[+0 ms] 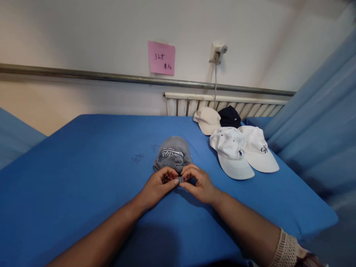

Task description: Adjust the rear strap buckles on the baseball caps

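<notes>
A grey cap (174, 152) with white and red lettering lies on the blue-covered table (91, 178), its strap end towards me. My left hand (160, 185) pinches the cap's strap between thumb and fingers. Close beside it, my right hand (198, 182) grips the other side of the same strap. A small grey piece of the strap with a light edge, perhaps the buckle, shows between the two thumbs. The fingers hide the rest of the fastening, and the cap's brim is out of sight.
To the right lie a beige cap (208, 119), a dark navy cap (230, 116), a pale cap with a small emblem (232, 152) and a white cap (260, 148). Behind are a radiator (180, 105), a metal rail (116, 77) and a pink note (161, 58). Blue curtains (322, 111) hang at the right.
</notes>
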`<action>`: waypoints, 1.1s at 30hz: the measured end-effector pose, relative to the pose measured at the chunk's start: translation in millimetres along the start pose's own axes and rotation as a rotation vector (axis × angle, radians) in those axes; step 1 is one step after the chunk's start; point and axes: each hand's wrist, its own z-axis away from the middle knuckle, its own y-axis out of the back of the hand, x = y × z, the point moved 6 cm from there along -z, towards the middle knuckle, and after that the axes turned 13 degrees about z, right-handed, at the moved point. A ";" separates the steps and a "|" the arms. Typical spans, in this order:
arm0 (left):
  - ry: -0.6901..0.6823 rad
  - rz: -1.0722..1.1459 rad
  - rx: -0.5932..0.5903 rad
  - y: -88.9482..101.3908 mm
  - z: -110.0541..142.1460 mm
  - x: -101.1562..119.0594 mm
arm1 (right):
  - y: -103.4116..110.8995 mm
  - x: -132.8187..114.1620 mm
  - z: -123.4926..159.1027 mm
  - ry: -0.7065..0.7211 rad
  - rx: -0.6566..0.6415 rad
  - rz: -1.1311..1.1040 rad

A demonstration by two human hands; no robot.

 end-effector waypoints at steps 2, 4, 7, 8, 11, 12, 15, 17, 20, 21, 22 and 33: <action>-0.035 -0.087 -0.005 -0.8 1.5 2.4 | 1.0 -0.5 -0.6 -0.012 -0.012 -0.014; -0.079 -0.203 -0.001 -2.1 3.5 6.4 | 1.9 -0.2 -0.9 -0.023 -0.017 -0.031; -0.146 -0.356 -0.006 -5.5 6.6 12.4 | 2.3 1.4 -1.1 -0.041 -0.020 -0.053; -0.164 -0.393 -0.013 -6.7 7.5 13.6 | 2.0 2.1 -1.0 -0.046 -0.024 -0.055; -0.205 -0.481 -0.028 -9.2 9.4 15.2 | 0.4 4.1 -1.0 -0.057 -0.036 -0.059; -0.218 -0.510 -0.031 -9.9 9.9 15.5 | -0.1 4.8 -1.0 -0.060 -0.036 -0.058; -0.256 -0.612 -0.049 -12.8 11.2 16.7 | -1.1 5.7 -1.1 -0.064 -0.024 -0.059; -0.281 -0.668 -0.063 -15.2 12.0 18.0 | -1.8 4.8 -1.1 -0.060 -0.023 -0.061; -0.325 -0.709 -0.071 -17.9 13.2 20.3 | -2.2 2.8 -0.9 -0.054 -0.031 -0.055; -0.338 -0.717 -0.072 -18.4 13.6 21.0 | -2.1 2.7 -0.7 -0.053 -0.033 -0.051; -0.348 -0.725 -0.069 -18.7 14.0 21.6 | -2.0 3.1 -0.4 -0.053 -0.035 -0.050; -0.346 -0.682 -0.033 -16.9 15.3 22.0 | -0.3 22.6 3.6 -0.144 -0.045 -0.134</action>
